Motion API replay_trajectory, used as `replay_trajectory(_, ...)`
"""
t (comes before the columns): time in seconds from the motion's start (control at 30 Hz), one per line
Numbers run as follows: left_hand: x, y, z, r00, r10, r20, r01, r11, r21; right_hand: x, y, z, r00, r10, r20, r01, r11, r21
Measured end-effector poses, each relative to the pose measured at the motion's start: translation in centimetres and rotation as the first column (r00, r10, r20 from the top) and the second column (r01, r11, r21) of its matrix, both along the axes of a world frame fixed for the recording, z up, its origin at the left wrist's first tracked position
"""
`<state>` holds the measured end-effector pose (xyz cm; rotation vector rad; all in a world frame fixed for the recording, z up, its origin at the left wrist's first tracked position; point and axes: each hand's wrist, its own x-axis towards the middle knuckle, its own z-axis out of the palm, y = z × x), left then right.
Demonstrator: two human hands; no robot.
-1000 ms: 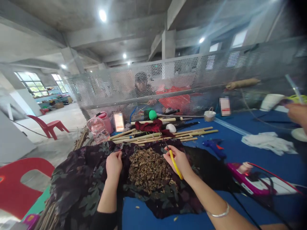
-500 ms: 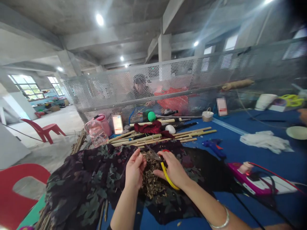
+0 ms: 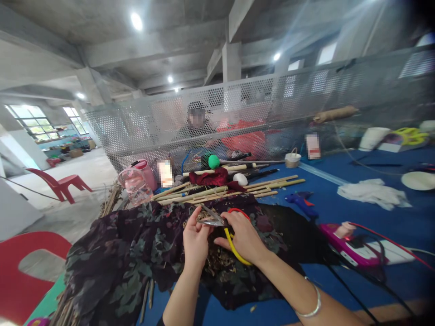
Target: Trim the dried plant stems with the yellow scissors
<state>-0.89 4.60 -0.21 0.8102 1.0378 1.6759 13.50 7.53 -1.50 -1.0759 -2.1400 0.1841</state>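
My right hand grips scissors with red and yellow handles, the blades pointing left. My left hand is closed in a pinch just under the blades, holding a small piece I cannot make out. Both hands hover over a pile of dry brown plant bits lying on a dark flower-patterned cloth spread on the blue table.
Bamboo sticks, a dark red cloth, a green ball and a pink bottle lie beyond the cloth. A blue glue gun, a pink iron and white cloth sit to the right. A person sits behind the mesh fence.
My left hand moved from the cloth's left side to the middle and pinched something beside the scissors. My right hand lowered the scissors over the pile. The view shifted slightly.
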Motion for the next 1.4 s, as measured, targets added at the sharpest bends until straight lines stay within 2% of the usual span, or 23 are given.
replay_trajectory(0.23, 0.2, -0.1, 0.2, 0.995, 0.024, -0.093, -0.021, 0.999, 0.034, 0.2, 0.0, -0.2, 0.999, 0.024, -0.035, -0.025, 0.999, -0.028)
replay_trajectory(0.33, -0.1, 0.0, -0.2, 0.980, 0.038, -0.195, -0.039, 0.999, -0.003, 0.3, -0.1, -0.1, 0.999, 0.010, -0.032, -0.011, 1.000, -0.019)
replay_trajectory(0.4, -0.4, 0.1, -0.4, 0.950, 0.044, -0.309, -0.053, 0.998, -0.021, 0.3, -0.1, 0.0, 1.000, -0.001, -0.030, 0.001, 1.000, -0.012)
replay_trajectory(0.5, -0.8, 0.2, -0.7, 0.887, 0.090, -0.453, -0.081, 0.996, 0.039, 0.2, -0.2, 0.1, 1.000, -0.014, -0.022, 0.013, 1.000, -0.017)
replay_trajectory(0.63, -1.0, 0.1, -0.5, 0.836, 0.140, -0.530, -0.099, 0.989, 0.106, 0.3, -0.2, 0.2, 1.000, -0.004, -0.021, 0.003, 0.999, -0.034)
replay_trajectory(0.73, -0.7, -0.1, -0.1, 0.884, 0.084, -0.461, -0.076, 0.996, 0.035, 0.2, -0.3, 0.2, 1.000, 0.010, -0.014, -0.010, 0.999, -0.037)
replay_trajectory(0.83, 0.0, -0.3, 0.4, 0.970, -0.044, -0.239, 0.022, 0.995, -0.094, 0.0, -0.4, 0.3, 1.000, 0.022, -0.001, -0.022, 1.000, -0.018)
replay_trajectory(0.9, 0.4, -0.4, 0.5, 0.988, -0.120, -0.093, 0.108, 0.986, -0.124, -0.1, -0.4, 0.3, 0.999, 0.032, -0.003, -0.032, 0.999, 0.003)
replay_trajectory(0.97, 0.6, -0.4, 0.5, 0.988, -0.155, -0.012, 0.153, 0.982, -0.108, -0.1, -0.4, 0.2, 0.999, 0.046, -0.003, -0.046, 0.999, 0.016)
replay_trajectory(1.27, 0.6, 0.0, -0.6, 0.976, -0.187, 0.110, 0.194, 0.980, -0.050, 0.0, -0.3, 0.2, 0.997, 0.063, -0.034, -0.062, 0.998, 0.012)
replay_trajectory(1.4, 0.8, 0.0, -0.6, 0.975, -0.195, 0.108, 0.201, 0.978, -0.047, 0.1, -0.4, 0.3, 0.998, 0.056, -0.016, -0.056, 0.998, 0.018)
